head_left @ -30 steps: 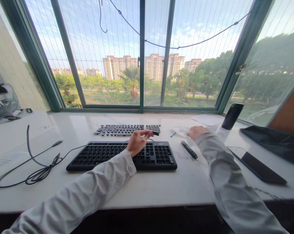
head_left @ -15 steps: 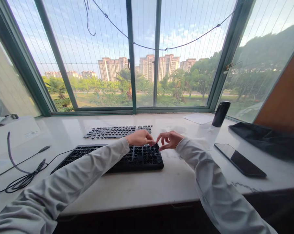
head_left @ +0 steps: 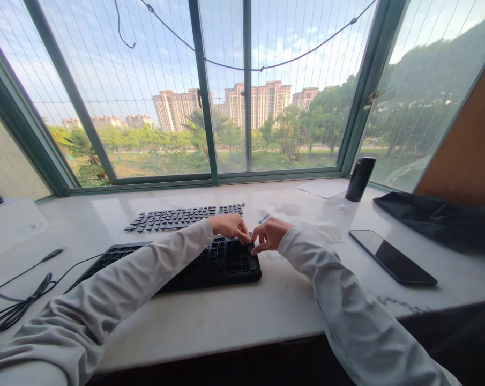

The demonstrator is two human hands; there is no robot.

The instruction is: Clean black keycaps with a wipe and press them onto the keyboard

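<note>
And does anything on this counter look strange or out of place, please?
Yes: the keyboard looks mostly stripped, with loose keycaps lying in rows on the counter beyond it, rather than mounted on it.

My bench (head_left: 282,305), white, dark-veined near its front edge, bearing: one black keyboard (head_left: 222,268); coiled black cable (head_left: 19,309), to its left; loose black keycaps (head_left: 173,217), rowed behind; crumpled clear plastic (head_left: 320,230); white sheet (head_left: 322,187); standing black cylinder (head_left: 360,179); flat black phone (head_left: 390,257), to my right; black fabric (head_left: 435,222); white labelled box (head_left: 15,225), far left
</note>
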